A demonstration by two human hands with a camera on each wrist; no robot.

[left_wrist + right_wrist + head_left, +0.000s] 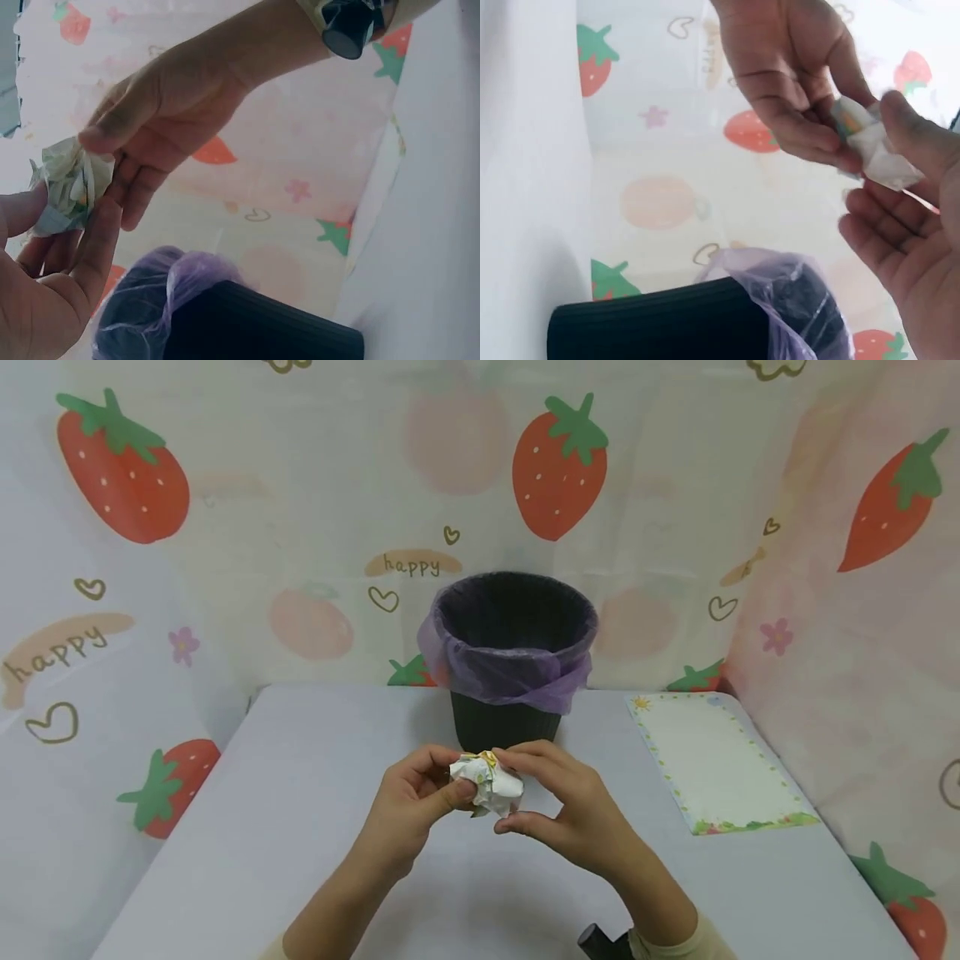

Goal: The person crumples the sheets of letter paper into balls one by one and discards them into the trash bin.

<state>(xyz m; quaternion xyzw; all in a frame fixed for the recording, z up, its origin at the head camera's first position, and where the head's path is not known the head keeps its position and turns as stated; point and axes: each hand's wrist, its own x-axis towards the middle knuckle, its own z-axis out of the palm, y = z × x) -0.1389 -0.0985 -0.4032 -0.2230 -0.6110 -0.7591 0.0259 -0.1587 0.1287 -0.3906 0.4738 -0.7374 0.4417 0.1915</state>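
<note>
A crumpled ball of printed paper (491, 787), mostly white with yellow and green patches, is held between both hands above the table, in front of the bin. My left hand (408, 806) pinches it from the left, thumb on the near side and fingers behind. From the right, my right hand (573, 806) curves round it, its fingertips on the upper edge and its thumb low at the right side. In the left wrist view the paper ball (71, 184) sits between the hands; the right wrist view shows its white folds (881, 150) near the right thumb.
A dark bin (506, 722) lined with a purple bag (517, 681) stands at the back of the white table (315, 752). A flat sheet with a flowery border (720, 764) lies at the right. Strawberry-print cloth (322, 510) surrounds the back and sides.
</note>
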